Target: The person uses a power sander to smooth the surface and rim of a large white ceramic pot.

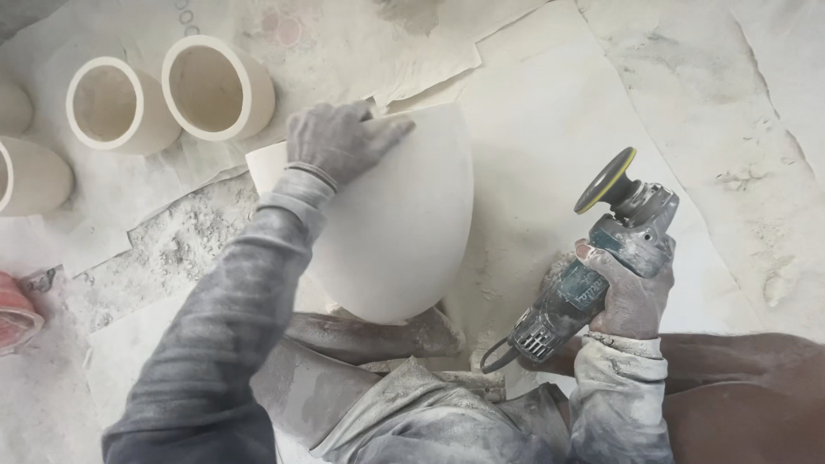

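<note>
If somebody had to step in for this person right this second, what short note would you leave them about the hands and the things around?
Left hand: gloved and dusty, pressed flat on the top of the big white egg-shaped pot, steadying it on its side.
Right hand: gripping the angle grinder, lifted clear of the pot; its sanding disc touches nothing.
Nearby: two open-mouthed pots lie at upper left, parts of others at the left edge, and a red thing beyond.
Done: the pot's visible side looks smooth and even.
Left: the underside is hidden, so I cannot judge it.
</note>
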